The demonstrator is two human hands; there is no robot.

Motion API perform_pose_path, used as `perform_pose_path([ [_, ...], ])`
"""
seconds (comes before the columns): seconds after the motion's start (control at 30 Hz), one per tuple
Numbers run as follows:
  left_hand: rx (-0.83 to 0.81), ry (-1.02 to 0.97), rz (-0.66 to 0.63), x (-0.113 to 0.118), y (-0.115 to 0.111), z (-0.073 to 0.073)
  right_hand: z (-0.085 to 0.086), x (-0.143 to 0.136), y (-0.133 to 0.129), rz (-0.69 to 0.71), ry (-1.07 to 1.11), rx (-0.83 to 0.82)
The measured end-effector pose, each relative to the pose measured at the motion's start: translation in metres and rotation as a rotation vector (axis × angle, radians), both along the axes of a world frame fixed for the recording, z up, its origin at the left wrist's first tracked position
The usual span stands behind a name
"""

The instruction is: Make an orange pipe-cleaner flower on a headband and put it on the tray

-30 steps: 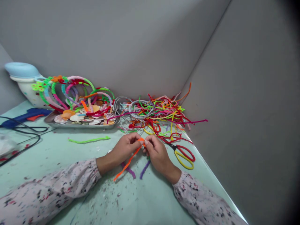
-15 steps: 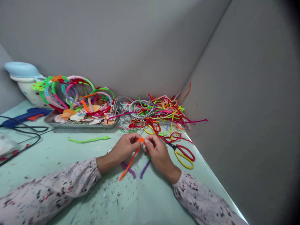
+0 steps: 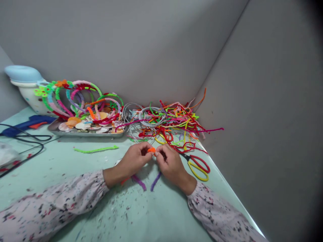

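with hours counted from the central grip: at nine o'clock, by the left edge, a whitish translucent plastic bag (image 3: pixel 8 155), with a thin black looping cable (image 3: pixel 37 145) beside it. between nine and ten, a dark blue gun-shaped plastic tool (image 3: pixel 27 125) with a red-orange trigger, lying on the pale green worktop (image 3: pixel 63 164). at ten, far back, a white container with a pale blue lid (image 3: pixel 29 94); nearer, a shallow grey metal tray (image 3: pixel 88 135) of flat white and orange shells (image 3: pixel 82 126), with fuzzy multicoloured hoops (image 3: pixel 83 88) stacked above. at nine, nearer still, a single bright green fuzzy stem (image 3: pixel 96 150).

at the centre, a bright orange fuzzy pipe cleaner (image 3: pixel 151 150), raised off the worktop, mostly hidden. left hand (image 3: pixel 133 159): thumb and forefinger pinching it. right hand (image 3: pixel 171 164): thumb and forefinger pressed together at its right end. probably light, soft outside, bendable yet shape-keeping, not slippery, hardly fragile; best held near an end, between fingertips, without crushing the pile.

at six to seven, two purple fuzzy ends (image 3: pixel 140 183), upper parts hidden. at twelve, grey wire coils (image 3: pixel 140 118). at one, a tangled heap of many-coloured fuzzy stems (image 3: pixel 180 117). between three and four, scissors with red and yellow handles (image 3: pixel 190 163).
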State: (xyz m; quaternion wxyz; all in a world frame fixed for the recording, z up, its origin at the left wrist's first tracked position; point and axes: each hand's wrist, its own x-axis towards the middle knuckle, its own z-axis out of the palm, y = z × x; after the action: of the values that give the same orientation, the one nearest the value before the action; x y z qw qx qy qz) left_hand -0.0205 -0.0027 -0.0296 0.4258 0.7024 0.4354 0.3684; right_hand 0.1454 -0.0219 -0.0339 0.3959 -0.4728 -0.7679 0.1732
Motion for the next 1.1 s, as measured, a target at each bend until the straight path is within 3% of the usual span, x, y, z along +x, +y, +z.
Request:
perform_pose_path([
  [0.17, 0.253, 0.19, 0.006, -0.001, -0.004, 0.007, 0.005, -0.002, 0.002, -0.012, 0.169, -0.294],
  [0.37, 0.472, 0.289, -0.074, -0.003, -0.007, 0.006, 0.009, 0.001, 0.009, 0.097, 0.601, -0.911],
  [0.43, 0.482, 0.284, -0.094, -0.003, -0.006, 0.006, 0.009, 0.004, 0.011, 0.114, 0.711, -1.082],
  [0.5, 0.391, 0.242, -0.064, -0.003, -0.005, 0.007, 0.01, 0.007, 0.013, 0.139, 0.755, -1.122],
  [0.6, 0.124, 0.09, 0.012, -0.003, 0.0, 0.007, 0.011, 0.009, 0.012, 0.178, 0.673, -0.892],
  [0.73, -0.204, -0.121, 0.026, -0.003, 0.005, 0.008, 0.013, 0.009, 0.008, 0.083, 0.287, -0.279],
  [0.83, -0.3, -0.189, -0.001, -0.003, 0.005, 0.011, 0.01, 0.009, 0.005, 0.091, -0.015, 0.046],
  [1.1, -0.324, -0.197, -0.048, -0.003, 0.005, 0.01, 0.006, 0.014, 0.008, 0.131, -0.269, 0.201],
])
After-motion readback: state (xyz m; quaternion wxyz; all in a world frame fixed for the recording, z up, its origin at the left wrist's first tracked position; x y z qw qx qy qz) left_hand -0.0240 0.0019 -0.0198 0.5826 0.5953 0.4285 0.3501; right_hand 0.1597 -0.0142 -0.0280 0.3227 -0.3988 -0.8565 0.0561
